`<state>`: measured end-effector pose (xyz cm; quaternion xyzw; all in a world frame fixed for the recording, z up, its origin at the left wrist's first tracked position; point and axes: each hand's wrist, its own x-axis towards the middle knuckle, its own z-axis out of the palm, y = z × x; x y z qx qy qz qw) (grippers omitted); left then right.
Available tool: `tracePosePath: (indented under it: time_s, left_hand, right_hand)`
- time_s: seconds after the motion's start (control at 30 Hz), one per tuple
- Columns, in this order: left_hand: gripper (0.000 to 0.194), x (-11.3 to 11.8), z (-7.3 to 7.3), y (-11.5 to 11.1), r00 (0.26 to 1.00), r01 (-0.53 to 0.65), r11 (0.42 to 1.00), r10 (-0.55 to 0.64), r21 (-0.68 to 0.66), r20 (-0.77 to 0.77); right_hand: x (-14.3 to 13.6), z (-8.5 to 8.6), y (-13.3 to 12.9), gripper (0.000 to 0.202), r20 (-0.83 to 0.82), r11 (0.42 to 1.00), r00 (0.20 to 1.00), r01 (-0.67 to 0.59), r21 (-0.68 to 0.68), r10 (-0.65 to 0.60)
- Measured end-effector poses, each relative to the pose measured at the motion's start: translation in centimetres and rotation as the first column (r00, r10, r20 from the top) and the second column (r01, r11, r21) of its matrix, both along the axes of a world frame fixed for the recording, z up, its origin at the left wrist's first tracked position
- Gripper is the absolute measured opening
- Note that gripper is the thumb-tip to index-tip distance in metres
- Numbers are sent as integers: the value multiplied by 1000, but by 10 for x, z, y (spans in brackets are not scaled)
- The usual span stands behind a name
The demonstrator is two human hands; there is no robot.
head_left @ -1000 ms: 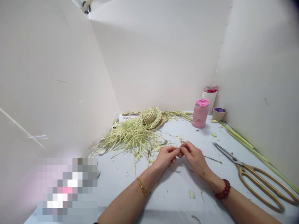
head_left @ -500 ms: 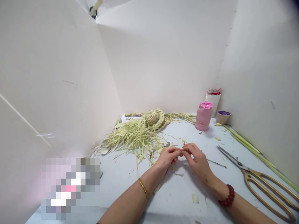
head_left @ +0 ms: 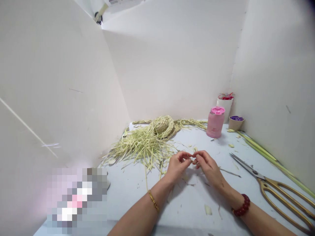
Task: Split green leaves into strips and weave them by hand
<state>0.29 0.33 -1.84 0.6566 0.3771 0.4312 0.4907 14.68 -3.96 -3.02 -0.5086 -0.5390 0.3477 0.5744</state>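
Note:
My left hand [head_left: 177, 167] and my right hand [head_left: 208, 165] meet over the middle of the table, fingertips almost touching. Both are closed in a pinch with curled fingers. Whatever lies between the fingertips is too small and too hidden to name. Just beyond my left hand spreads a heap of pale green straw strips [head_left: 140, 144]. A coiled straw braid [head_left: 162, 125] rests at the back of that heap. To the right of my right hand lies a thin dark stalk [head_left: 230, 172], its other end hidden behind the hand.
Large scissors [head_left: 264, 178] with gold handles lie at the right, blades pointing away. Behind them stand a pink bottle [head_left: 215, 124], a white cup [head_left: 225, 106] and a small tub of purple pieces [head_left: 236, 124]. Long green stalks [head_left: 265, 152] run along the right wall. Scraps dot the table.
My fingertips have shifted their pinch, with the left fingers now more arched and the thumb lower. The whole view has moved slightly. Things on the table lie as before.

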Motion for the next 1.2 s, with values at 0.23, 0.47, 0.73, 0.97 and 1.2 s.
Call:
tracePosePath:
  time_s: [0.23,0.47,0.73,0.97,1.2]
  left_hand:
    - [12,-3,-2,-6,933,41,957,66,287,-353]
    - [13,-3,-10,-5,848,164,832,155,530,-506]
    - [16,-4,-18,-5,801,265,746,182,611,-570]
    - [22,-3,-20,-10,777,256,721,244,644,-581]
    - [13,0,-14,-10,949,158,876,-7,456,-315]
  right_hand:
    - [5,-6,5,25,192,993,979,85,-78,-69]
    - [9,-3,2,34,336,987,941,96,-130,-47]
    - [8,2,-2,41,187,947,980,-11,-321,74]
    - [7,-3,1,33,-190,899,977,-165,-406,93]
    - [5,-3,4,34,-207,910,977,-137,-392,58]
